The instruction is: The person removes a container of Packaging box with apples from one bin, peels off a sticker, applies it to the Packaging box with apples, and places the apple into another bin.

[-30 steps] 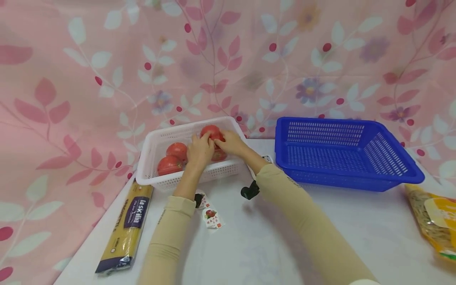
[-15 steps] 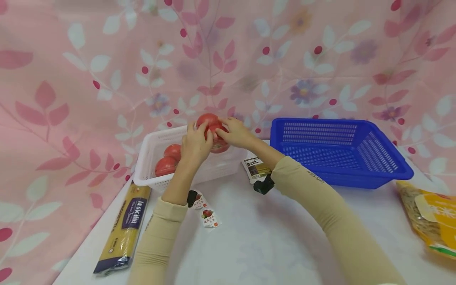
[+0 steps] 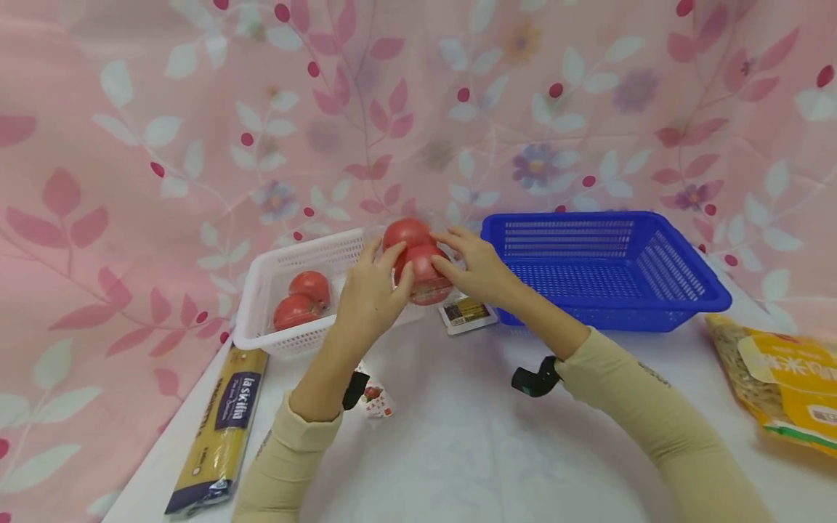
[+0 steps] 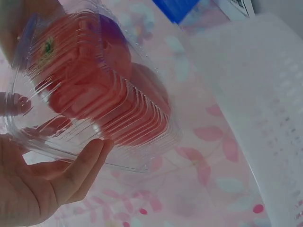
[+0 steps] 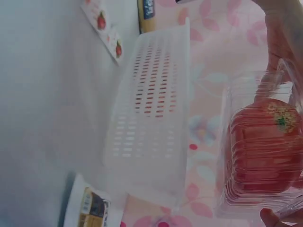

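Observation:
Both hands hold a clear ribbed plastic box of red tomatoes (image 3: 421, 272), raised between the two baskets. My left hand (image 3: 371, 294) grips its left side, fingers spread along the edge; the left wrist view shows the fingertips pressing the clear rim. On the opposite side, my right hand (image 3: 485, 270) holds the box with thumb and fingers. Through the plastic a green stem end (image 5: 286, 123) shows on one tomato. Left of the box stands a white perforated basket (image 3: 320, 254), with two more tomatoes (image 3: 304, 301) inside.
A blue perforated basket (image 3: 608, 317) stands at the right. A small white labelled pack (image 3: 467, 319) lies between the baskets. A spaghetti packet (image 3: 219, 428) is at the left, a yellow bag (image 3: 781, 378) at far right, and printed stickers (image 3: 375, 399) near the left forearm.
Both hands have lifted the box of tomatoes out of the white basket and carried it right and nearer. The small labelled pack has come into fuller view.

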The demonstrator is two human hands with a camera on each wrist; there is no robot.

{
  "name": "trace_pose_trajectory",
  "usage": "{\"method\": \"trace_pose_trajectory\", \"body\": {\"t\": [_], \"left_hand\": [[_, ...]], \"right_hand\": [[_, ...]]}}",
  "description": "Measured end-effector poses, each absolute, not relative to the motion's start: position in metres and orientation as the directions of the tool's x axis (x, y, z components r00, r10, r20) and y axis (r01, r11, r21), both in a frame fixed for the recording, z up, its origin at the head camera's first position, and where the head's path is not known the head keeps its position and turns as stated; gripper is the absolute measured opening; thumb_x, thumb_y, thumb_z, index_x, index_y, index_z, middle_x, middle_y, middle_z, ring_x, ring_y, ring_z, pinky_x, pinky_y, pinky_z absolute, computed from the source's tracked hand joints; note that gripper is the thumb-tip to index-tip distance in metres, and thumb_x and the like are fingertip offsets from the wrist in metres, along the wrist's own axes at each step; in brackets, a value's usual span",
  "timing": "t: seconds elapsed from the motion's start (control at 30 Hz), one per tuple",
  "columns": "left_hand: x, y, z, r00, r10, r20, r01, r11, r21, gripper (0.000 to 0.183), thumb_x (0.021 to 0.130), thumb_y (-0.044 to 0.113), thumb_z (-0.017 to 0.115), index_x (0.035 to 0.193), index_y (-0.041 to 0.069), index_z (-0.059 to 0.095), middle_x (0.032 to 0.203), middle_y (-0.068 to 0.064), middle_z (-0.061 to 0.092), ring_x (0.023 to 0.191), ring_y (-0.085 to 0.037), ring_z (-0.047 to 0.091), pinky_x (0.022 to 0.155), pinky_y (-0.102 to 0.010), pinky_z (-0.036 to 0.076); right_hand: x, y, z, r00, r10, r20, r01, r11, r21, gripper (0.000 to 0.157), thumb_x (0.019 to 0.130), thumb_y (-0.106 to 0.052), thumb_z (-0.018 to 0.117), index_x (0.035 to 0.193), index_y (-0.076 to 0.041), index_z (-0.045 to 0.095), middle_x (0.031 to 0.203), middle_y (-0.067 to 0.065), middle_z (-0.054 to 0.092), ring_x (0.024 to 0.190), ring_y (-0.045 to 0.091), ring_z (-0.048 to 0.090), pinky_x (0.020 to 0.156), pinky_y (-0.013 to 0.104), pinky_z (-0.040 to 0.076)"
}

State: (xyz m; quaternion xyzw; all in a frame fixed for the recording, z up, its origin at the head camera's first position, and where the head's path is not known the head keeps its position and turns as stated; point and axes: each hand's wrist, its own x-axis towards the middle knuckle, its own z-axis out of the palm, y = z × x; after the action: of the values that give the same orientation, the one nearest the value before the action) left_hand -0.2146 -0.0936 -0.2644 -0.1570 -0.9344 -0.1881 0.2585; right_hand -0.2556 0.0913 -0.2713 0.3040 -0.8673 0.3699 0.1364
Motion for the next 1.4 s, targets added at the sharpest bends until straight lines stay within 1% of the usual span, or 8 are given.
{"method": "trace_pose_trajectory", "body": {"t": [0.13,0.37,0.53,0.8,1.0,1.1,1.27,1.4], "left_hand": [[-0.197,-0.087,-0.272,-0.782,0.260,0.567,0.464,0.849,0.251,0.042,0.090,0.031,0.052,0.125,0.008,0.056,0.131,-0.020,0.045,0.095,-0.037,0.059,0.082,-0.046,0.048],[-0.170,-0.072,-0.284,-0.707,0.337,0.622,0.552,0.813,0.186,0.037,0.086,0.035,0.059,0.117,0.015,0.062,0.128,-0.014,0.051,0.089,-0.028,0.064,0.068,-0.038,0.054],[-0.151,-0.072,-0.296,-0.678,0.435,0.593,0.625,0.766,0.153,0.040,0.084,0.039,0.062,0.117,0.017,0.062,0.126,-0.013,0.053,0.088,-0.025,0.064,0.068,-0.033,0.054],[-0.128,-0.074,-0.310,-0.724,0.542,0.426,0.651,0.742,0.163,0.046,0.082,0.045,0.064,0.120,0.019,0.060,0.133,-0.008,0.048,0.092,-0.021,0.064,0.070,-0.032,0.053],[-0.122,-0.074,-0.322,-0.759,0.575,0.306,0.640,0.745,0.189,0.047,0.084,0.046,0.061,0.122,0.019,0.055,0.135,-0.011,0.044,0.081,-0.019,0.065,0.067,-0.034,0.054],[-0.121,-0.075,-0.329,-0.778,0.578,0.249,0.626,0.747,0.223,0.048,0.084,0.047,0.060,0.124,0.020,0.054,0.137,-0.011,0.042,0.082,-0.020,0.064,0.067,-0.035,0.054],[-0.125,-0.078,-0.340,-0.764,0.604,0.226,0.644,0.726,0.241,0.048,0.086,0.046,0.058,0.126,0.021,0.050,0.138,-0.013,0.041,0.076,-0.017,0.064,0.067,-0.034,0.054],[-0.129,-0.082,-0.348,-0.743,0.626,0.235,0.669,0.698,0.256,0.047,0.086,0.043,0.059,0.125,0.019,0.051,0.137,-0.014,0.041,0.065,-0.009,0.060,0.063,-0.029,0.053]], "right_hand": [[-0.235,0.109,-0.280,-0.752,-0.432,0.498,-0.659,0.523,-0.540,0.047,0.091,-0.024,0.056,0.133,-0.005,0.047,0.139,0.024,0.036,0.116,0.038,0.046,0.087,0.054,0.043],[-0.204,0.143,-0.288,-0.743,-0.449,0.497,-0.669,0.538,-0.513,0.046,0.089,-0.020,0.060,0.131,-0.006,0.050,0.138,0.023,0.038,0.124,0.040,0.039,0.087,0.055,0.041],[-0.177,0.161,-0.302,-0.727,-0.476,0.495,-0.686,0.537,-0.491,0.044,0.087,-0.018,0.062,0.129,-0.006,0.052,0.137,0.023,0.039,0.124,0.040,0.038,0.087,0.055,0.042],[-0.148,0.174,-0.327,-0.747,-0.505,0.432,-0.665,0.548,-0.508,0.042,0.086,-0.017,0.064,0.127,-0.010,0.055,0.134,0.022,0.044,0.117,0.042,0.046,0.076,0.050,0.049],[-0.145,0.174,-0.341,-0.747,-0.530,0.402,-0.664,0.554,-0.503,0.042,0.083,-0.013,0.066,0.124,-0.010,0.058,0.132,0.021,0.046,0.115,0.041,0.048,0.078,0.051,0.048],[-0.145,0.173,-0.350,-0.753,-0.543,0.371,-0.655,0.563,-0.504,0.042,0.082,-0.013,0.066,0.123,-0.011,0.058,0.130,0.021,0.048,0.114,0.041,0.048,0.079,0.053,0.047],[-0.145,0.171,-0.359,-0.763,-0.551,0.339,-0.643,0.586,-0.493,0.041,0.082,-0.015,0.066,0.122,-0.012,0.059,0.129,0.023,0.048,0.114,0.042,0.048,0.080,0.058,0.044],[-0.145,0.171,-0.365,-0.764,-0.564,0.314,-0.638,0.590,-0.494,0.040,0.083,-0.016,0.065,0.122,-0.010,0.059,0.128,0.025,0.047,0.114,0.043,0.047,0.082,0.059,0.043]]}}
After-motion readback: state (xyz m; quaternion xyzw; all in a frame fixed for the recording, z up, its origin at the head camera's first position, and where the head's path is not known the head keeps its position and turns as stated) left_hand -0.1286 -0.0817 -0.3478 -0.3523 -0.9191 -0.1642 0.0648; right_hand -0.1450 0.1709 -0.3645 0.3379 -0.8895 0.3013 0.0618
